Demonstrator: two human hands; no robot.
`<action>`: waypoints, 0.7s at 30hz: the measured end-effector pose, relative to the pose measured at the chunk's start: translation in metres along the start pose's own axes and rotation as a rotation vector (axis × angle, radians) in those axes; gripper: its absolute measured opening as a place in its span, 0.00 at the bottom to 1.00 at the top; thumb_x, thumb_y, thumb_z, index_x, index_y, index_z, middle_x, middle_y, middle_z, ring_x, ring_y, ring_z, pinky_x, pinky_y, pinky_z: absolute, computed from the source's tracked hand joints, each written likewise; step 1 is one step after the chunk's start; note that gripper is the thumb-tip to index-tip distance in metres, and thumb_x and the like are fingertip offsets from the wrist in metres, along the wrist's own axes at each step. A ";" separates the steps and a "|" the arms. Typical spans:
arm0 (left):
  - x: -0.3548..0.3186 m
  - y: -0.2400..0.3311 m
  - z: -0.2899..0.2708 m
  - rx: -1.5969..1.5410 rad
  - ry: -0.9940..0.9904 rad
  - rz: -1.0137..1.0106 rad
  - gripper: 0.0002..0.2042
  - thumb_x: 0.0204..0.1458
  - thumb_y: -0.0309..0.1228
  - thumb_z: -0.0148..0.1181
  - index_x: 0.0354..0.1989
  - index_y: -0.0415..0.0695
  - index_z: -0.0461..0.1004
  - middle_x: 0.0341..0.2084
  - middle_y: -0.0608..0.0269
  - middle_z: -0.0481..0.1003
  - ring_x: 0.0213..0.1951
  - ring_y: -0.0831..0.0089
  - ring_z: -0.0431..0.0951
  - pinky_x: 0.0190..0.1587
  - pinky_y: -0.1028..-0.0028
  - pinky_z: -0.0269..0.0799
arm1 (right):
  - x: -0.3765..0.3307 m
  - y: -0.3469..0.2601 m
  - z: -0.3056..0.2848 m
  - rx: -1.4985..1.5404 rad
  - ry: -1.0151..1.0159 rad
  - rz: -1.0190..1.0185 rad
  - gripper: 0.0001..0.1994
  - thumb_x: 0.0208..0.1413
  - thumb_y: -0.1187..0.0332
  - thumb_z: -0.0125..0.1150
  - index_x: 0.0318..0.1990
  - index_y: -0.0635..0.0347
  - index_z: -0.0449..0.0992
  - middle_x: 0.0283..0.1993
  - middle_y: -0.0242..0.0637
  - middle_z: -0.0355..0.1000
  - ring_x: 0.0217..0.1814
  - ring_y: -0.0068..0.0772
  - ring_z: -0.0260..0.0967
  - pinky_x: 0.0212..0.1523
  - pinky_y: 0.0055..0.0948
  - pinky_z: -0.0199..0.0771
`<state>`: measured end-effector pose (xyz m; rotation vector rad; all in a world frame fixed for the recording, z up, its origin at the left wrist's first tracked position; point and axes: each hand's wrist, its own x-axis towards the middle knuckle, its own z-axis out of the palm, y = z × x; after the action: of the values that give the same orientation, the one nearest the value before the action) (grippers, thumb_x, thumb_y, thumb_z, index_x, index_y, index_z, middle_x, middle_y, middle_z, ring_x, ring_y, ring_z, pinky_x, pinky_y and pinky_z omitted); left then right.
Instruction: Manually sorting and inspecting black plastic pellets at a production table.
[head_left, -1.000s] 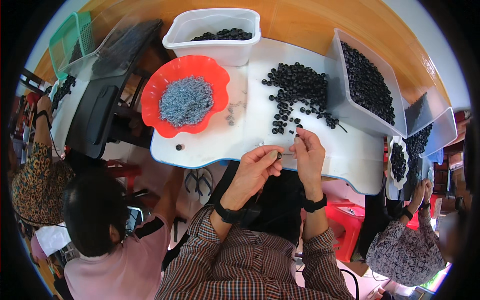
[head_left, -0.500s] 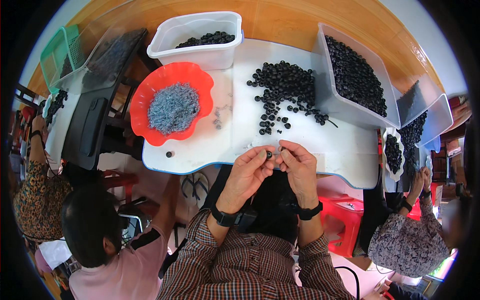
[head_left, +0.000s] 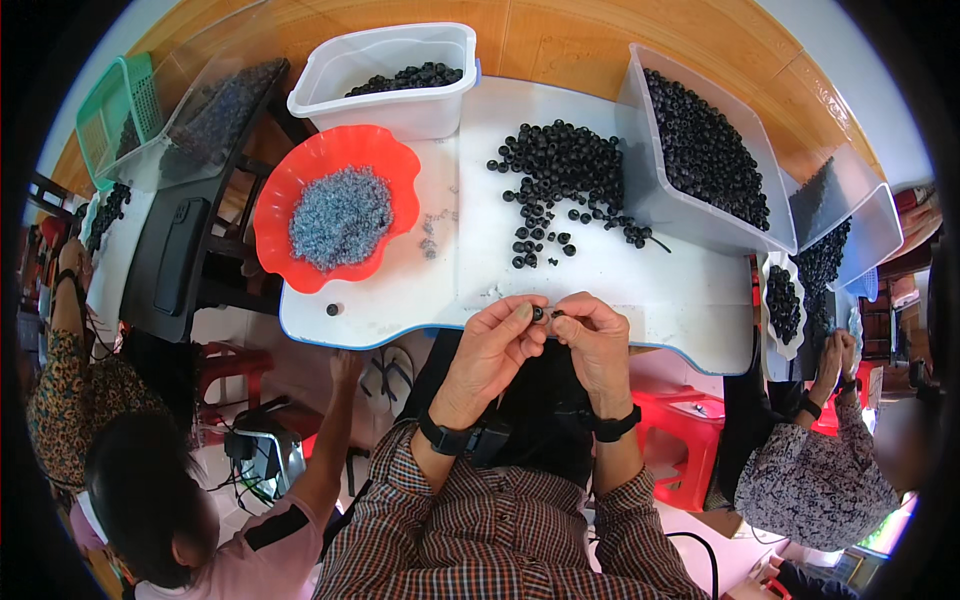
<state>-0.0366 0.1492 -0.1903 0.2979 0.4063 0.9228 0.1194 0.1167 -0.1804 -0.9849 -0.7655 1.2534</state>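
Above my lap, at the front edge of the white table (head_left: 700, 310), my two hands meet almost fingertip to fingertip. My left hand (head_left: 492, 345) pinches a small round black part (head_left: 538, 314) with a pale centre between thumb and fingers. Facing it, my right hand (head_left: 598, 345) is closed in a pinch on a tiny dark piece (head_left: 557, 314), mostly covered by the fingertips. Past my hands lies a loose pile of the same black parts (head_left: 565, 165). To the left stands a red scalloped bowl (head_left: 275, 210) filled with small bluish clear pieces (head_left: 340, 220).
A white tub (head_left: 390, 115) with black parts stands at the back, and a larger clear bin (head_left: 690, 220) of them at the right. One lone black part (head_left: 332, 310) sits near the left front edge. People work on both sides; a red stool (head_left: 680, 440) stands at my right.
My right fingertips have tilted in toward the part in my left hand. The person at the left has leaned lower and farther left. The whole view has shifted slightly.
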 end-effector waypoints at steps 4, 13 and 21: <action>0.000 -0.001 -0.001 0.014 -0.003 0.001 0.12 0.62 0.28 0.53 0.49 0.32 0.73 0.31 0.61 0.76 0.29 0.77 0.76 0.33 0.81 0.73 | 0.001 0.003 -0.001 -0.065 -0.025 -0.058 0.08 0.48 0.83 0.67 0.37 0.65 0.79 0.36 0.33 0.74 0.38 0.21 0.71 0.40 0.19 0.72; 0.000 -0.001 -0.003 0.072 -0.029 0.034 0.13 0.63 0.29 0.52 0.50 0.34 0.73 0.29 0.61 0.77 0.28 0.78 0.77 0.33 0.81 0.76 | 0.001 0.000 0.006 -0.173 -0.031 -0.120 0.08 0.49 0.83 0.66 0.38 0.67 0.80 0.37 0.34 0.72 0.39 0.23 0.71 0.43 0.21 0.73; 0.000 -0.003 -0.005 0.096 -0.016 0.047 0.12 0.63 0.28 0.53 0.50 0.35 0.74 0.30 0.62 0.77 0.29 0.78 0.77 0.33 0.81 0.76 | -0.001 -0.003 0.010 -0.206 -0.026 -0.130 0.10 0.49 0.83 0.66 0.40 0.66 0.80 0.38 0.34 0.72 0.39 0.24 0.72 0.43 0.21 0.73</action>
<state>-0.0370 0.1476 -0.1954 0.4039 0.4307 0.9475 0.1117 0.1175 -0.1741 -1.0687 -0.9779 1.0918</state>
